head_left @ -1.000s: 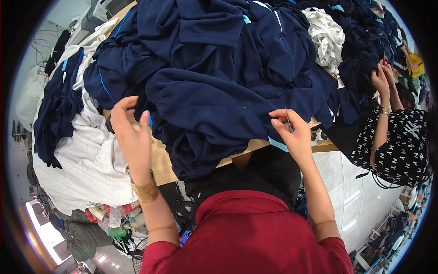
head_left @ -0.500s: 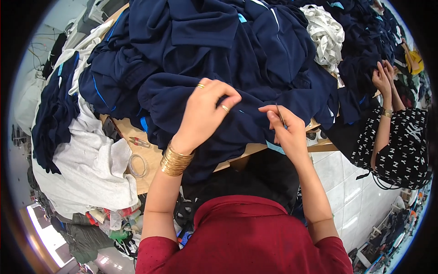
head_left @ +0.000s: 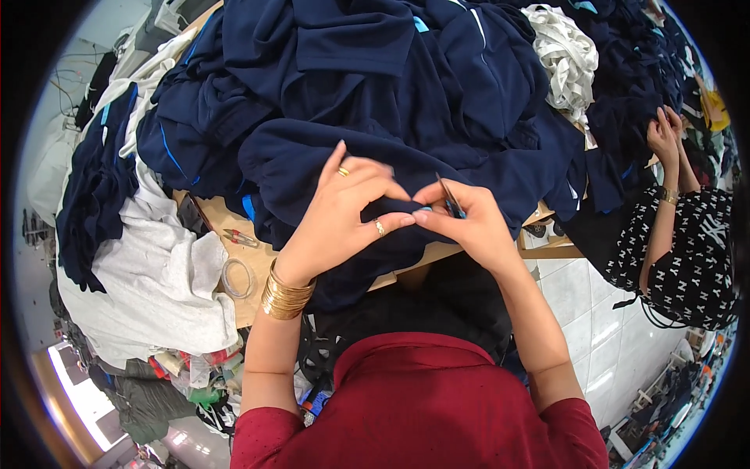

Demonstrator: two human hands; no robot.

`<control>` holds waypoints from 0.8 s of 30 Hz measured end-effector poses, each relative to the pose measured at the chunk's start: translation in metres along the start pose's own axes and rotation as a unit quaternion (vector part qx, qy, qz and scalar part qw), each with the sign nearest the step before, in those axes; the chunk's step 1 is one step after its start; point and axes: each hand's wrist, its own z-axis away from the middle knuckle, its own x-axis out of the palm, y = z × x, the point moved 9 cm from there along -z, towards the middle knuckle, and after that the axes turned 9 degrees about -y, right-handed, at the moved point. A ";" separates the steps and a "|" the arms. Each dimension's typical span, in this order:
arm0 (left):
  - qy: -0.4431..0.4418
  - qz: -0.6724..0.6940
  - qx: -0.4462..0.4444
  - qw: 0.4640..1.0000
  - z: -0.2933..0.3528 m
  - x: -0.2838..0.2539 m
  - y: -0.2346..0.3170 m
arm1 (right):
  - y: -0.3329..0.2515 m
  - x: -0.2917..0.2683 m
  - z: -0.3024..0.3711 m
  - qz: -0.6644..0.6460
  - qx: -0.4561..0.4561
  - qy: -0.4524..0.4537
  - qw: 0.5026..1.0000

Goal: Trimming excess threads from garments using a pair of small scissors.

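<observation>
My left hand (head_left: 344, 211), with gold rings and bangles at the wrist, pinches a fold of a navy garment (head_left: 328, 144) between thumb and index finger; its other fingers are lifted and blurred. Meeting it fingertip to fingertip, my right hand (head_left: 473, 223) carries small thread snips (head_left: 441, 187) in its palm, the dark blades pointing up and away. The right thumb and index finger also close on the cloth, where a small light-blue bit shows. Part of the snips is hidden by the fingers.
Navy garments (head_left: 351, 39) heap over the wooden table. White strips (head_left: 564, 59) lie bundled at the far right, grey-white cloth (head_left: 160, 273) at the left. Red-handled snips (head_left: 240, 238) and a clear ring (head_left: 237, 277) rest on the wood. A co-worker's hands (head_left: 664, 141) work at right.
My hands have come together from apart; the left moved slightly down and the right moved left. Their fingertips now meet at the navy cloth, and the snips have turned in the right hand.
</observation>
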 end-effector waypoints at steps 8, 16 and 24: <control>0.008 0.286 -0.022 0.958 0.012 0.005 -0.001 | -0.052 -0.026 0.037 0.158 -0.086 0.180 0.967; 0.022 0.274 -0.013 0.961 0.016 0.001 0.006 | -0.081 0.001 0.055 0.248 -0.143 0.171 0.943; 0.020 0.267 -0.001 0.964 0.016 0.000 0.019 | -0.095 0.023 0.063 0.410 -0.263 0.164 0.858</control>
